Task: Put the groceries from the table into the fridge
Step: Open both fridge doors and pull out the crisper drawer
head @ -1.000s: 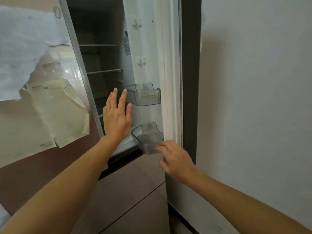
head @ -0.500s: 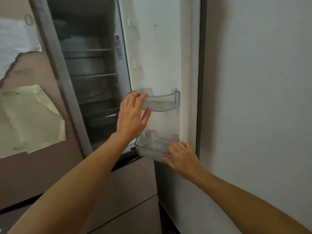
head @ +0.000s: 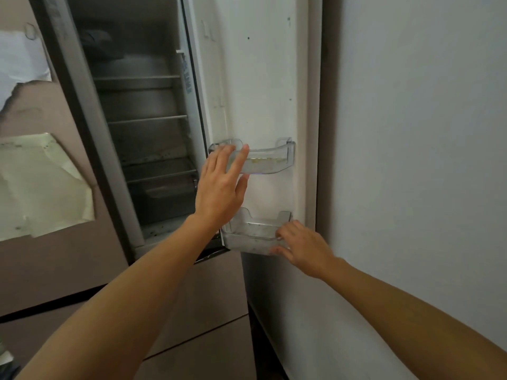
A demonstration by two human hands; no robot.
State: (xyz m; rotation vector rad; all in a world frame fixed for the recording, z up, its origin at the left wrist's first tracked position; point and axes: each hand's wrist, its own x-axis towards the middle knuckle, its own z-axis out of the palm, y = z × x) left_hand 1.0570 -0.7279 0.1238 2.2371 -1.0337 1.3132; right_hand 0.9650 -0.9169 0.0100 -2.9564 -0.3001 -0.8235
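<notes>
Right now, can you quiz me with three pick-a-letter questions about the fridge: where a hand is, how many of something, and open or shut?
1. Where is the right hand?
A. on the lower door bin
B. on a bottle
C. flat on the wall
2. How many clear bins hang on the fridge door?
A. one
B. two
C. four
3. The fridge door is:
A. open
B. shut
C. taken off
Answers: 1 A, it holds that bin's front. 2 B, an upper bin and the lower one. 3 A, the shelves inside show.
</notes>
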